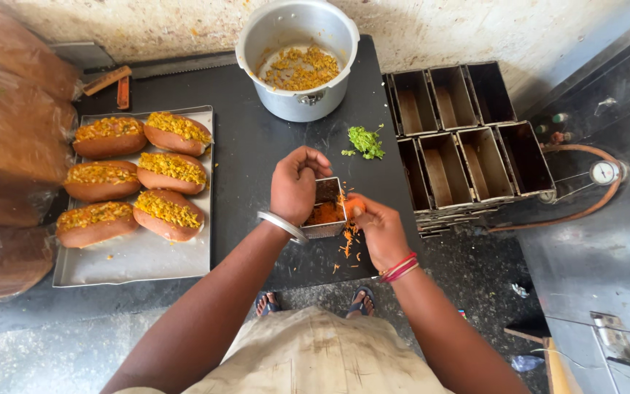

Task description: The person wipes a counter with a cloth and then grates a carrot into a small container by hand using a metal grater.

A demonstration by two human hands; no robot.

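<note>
I'm looking down past the apron and sandalled feet at both hands over the black counter (257,146). My left hand (297,182) is clenching around the top of a metal box grater (326,211), holding it upright on the counter. My right hand (380,230) is pinching a short carrot stub (354,207) against the grater's side; orange shreds (348,244) are lying inside it and scattered just beside it. The stub is small, so I'm judging the fingertips could scrape on the grater, and shreds could be spilling off the counter edge. Left of the hands, a steel tray (140,255) is holding six split buns (136,175) with yellow filling. Beyond the grater, chopped greens (364,140) are sitting near stacked loaf tins (468,138). Farthest, a metal pot (297,55) is holding more yellow filling.
</note>
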